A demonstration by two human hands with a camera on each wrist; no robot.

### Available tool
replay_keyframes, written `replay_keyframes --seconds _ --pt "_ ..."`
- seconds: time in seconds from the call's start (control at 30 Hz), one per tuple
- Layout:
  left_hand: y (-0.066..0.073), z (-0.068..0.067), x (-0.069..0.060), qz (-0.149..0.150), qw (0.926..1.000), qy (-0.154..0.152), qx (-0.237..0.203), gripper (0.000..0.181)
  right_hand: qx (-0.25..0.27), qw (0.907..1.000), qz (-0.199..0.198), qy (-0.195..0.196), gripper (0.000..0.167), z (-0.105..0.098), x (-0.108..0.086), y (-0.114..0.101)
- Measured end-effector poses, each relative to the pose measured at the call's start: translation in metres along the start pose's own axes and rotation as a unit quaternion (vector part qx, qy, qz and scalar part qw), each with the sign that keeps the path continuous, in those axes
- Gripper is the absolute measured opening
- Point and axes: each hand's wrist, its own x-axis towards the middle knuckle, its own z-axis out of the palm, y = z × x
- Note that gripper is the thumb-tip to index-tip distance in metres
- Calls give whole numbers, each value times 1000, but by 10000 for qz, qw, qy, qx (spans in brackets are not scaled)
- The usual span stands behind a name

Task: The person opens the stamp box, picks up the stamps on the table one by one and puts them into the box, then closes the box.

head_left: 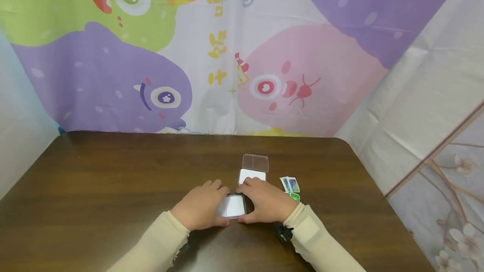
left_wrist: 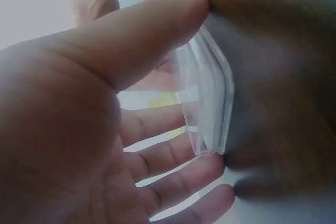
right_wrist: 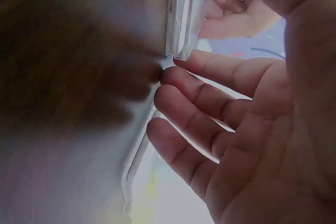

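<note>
A small clear plastic case (head_left: 235, 206) with a white insert lies on the table between the two hands. At its left end, the left hand (head_left: 202, 205) holds it, thumb on the near edge and fingers at the far edge. The right hand (head_left: 268, 200) holds the right end, thumb near and index finger far. In the left wrist view, the case (left_wrist: 212, 98) spans from thumb to fingers. The right wrist view shows the index fingertip touching a corner of the case (right_wrist: 184, 19), the other fingers spread below it.
Behind the right hand lies a second clear case (head_left: 252, 174), its transparent lid (head_left: 255, 163) folded back; the hand partly covers it. Small picture cards (head_left: 291, 184) and a green card (head_left: 295, 197) lie to its right. The brown table (head_left: 113, 171) meets a cartoon-printed curtain (head_left: 211, 108).
</note>
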Motion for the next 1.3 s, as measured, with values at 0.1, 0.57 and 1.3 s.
replay_keyframes --seconds 0.1,0.57,1.3 --pt "0 -3 0 -114 9998 -104 -93 75 -1 10000 -7 17 61 -1 0 1" --pt "-11 -15 -6 -228 9990 -281 -279 60 221 9997 -69 -13 55 2 2 0" --pt "-12 -12 -6 -91 9994 -131 -298 54 -4 10000 -31 7 54 1 2 0"
